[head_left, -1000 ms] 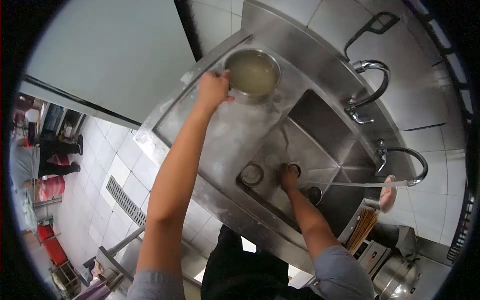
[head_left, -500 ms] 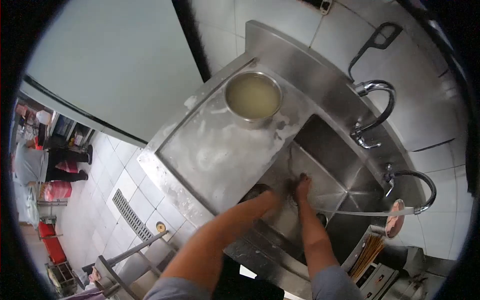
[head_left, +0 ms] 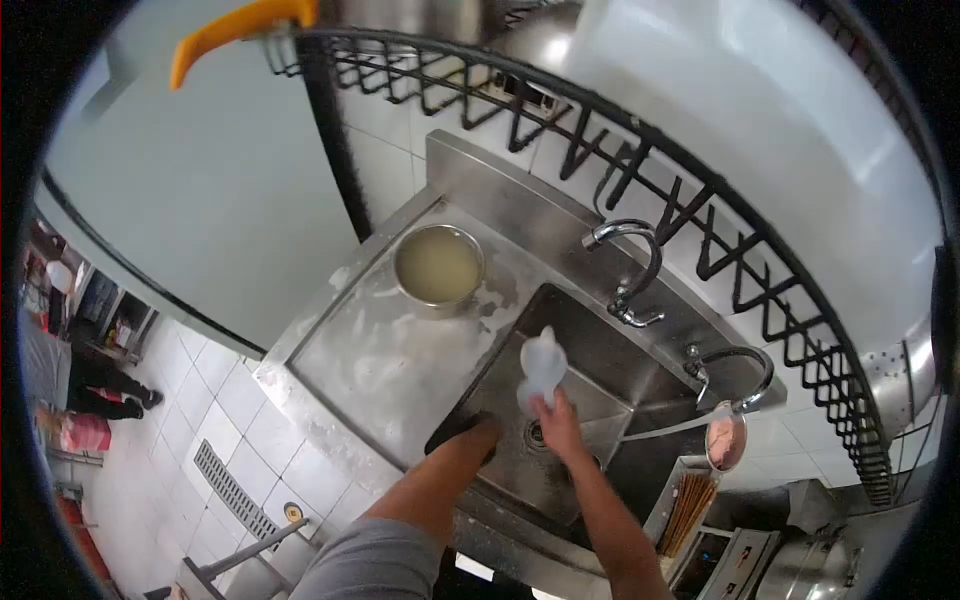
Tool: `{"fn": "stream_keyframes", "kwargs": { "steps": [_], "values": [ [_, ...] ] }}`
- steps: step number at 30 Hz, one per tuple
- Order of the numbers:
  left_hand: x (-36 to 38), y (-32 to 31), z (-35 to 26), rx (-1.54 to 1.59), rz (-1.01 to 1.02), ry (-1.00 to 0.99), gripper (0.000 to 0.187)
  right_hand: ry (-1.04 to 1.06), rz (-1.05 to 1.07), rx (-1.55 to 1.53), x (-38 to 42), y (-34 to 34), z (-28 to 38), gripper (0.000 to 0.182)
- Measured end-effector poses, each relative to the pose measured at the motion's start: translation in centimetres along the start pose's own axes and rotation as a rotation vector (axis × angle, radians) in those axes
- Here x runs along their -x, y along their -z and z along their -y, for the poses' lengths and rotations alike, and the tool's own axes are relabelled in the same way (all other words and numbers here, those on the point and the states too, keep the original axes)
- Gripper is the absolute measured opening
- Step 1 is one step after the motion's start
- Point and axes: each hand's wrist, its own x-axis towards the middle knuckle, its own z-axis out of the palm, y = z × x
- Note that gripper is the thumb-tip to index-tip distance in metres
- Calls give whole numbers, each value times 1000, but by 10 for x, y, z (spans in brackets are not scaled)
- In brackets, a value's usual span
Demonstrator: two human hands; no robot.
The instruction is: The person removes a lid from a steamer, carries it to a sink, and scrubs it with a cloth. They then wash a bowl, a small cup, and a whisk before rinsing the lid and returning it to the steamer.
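Note:
My right hand [head_left: 556,412] is raised over the steel sink [head_left: 600,395], its fingers closed around a whitish translucent object [head_left: 543,362]. That object is blurred, with a narrow tip at its far end, and I cannot make out its kind. My left hand [head_left: 484,436] is low at the sink's left side, close to the basin wall. Shadow and blur hide its fingers. Below the right hand, the drain [head_left: 536,434] shows in the basin floor.
A steel pot of cloudy liquid [head_left: 438,266] stands on the wet counter [head_left: 365,360]. Two curved taps [head_left: 650,255] rise behind the sink. A black wire rack [head_left: 650,135] crosses overhead. Chopsticks [head_left: 688,510] and a pink-filled bowl [head_left: 726,440] sit at right. Another person [head_left: 90,385] stands far left.
My right hand has come up from the basin with the whitish object. My left hand stays low on the left. The view has shifted, bringing the overhead rack into sight.

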Motion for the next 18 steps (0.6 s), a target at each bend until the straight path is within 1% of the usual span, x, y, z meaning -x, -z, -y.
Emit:
{"fn": "stream_keyframes", "kwargs": {
  "steps": [2, 4, 6, 7, 8, 9, 10, 11, 12, 13, 14, 15, 16, 17, 18],
  "values": [
    [16, 20, -10, 55, -33, -13, 25, 155, -8, -48, -40, 4, 38, 26],
    [45, 45, -20, 121, -85, -22, 26, 142, 66, -119, -76, 3, 97, 29],
    [86, 71, -25, 187, -192, -5, 26, 234, 16, -234, -102, -11, 162, 29],
    [108, 84, -23, 229, -245, 4, 26, 241, 18, -245, -115, -20, 178, 29],
    [125, 95, -21, 286, -261, 2, 26, 200, 25, -254, -129, -32, 185, 30],
    [135, 102, -9, 426, -139, -35, 32, 156, 33, -261, -136, -45, 186, 31],
    [158, 111, -2, 426, -144, -29, 32, 161, 38, -264, -140, -57, 178, 31],
    [193, 125, 2, 518, -267, 0, 29, 133, 22, -286, -146, -69, 164, 31],
    [227, 139, 7, 609, -390, 26, 30, 105, 3, -305, -148, -73, 157, 32],
    [261, 154, 12, 785, -377, 92, 29, 109, 4, -302, -145, -66, 156, 32],
    [290, 166, 20, 961, -366, 157, 28, 271, -85, -29, -146, -55, 155, 32],
    [310, 170, 32, 1062, -418, 182, 27, 430, -174, 244, -148, -46, 155, 32],
    [326, 168, 44, 1162, -467, 211, 27, 322, -102, 284, -144, -30, 173, 29],
    [336, 168, 60, 1192, -510, 232, 27, 319, -100, 285, -145, -15, 191, 29],
    [342, 170, 78, 1218, -552, 251, 27, 244, 125, 404, -152, -1, 208, 30]
  ]
}}
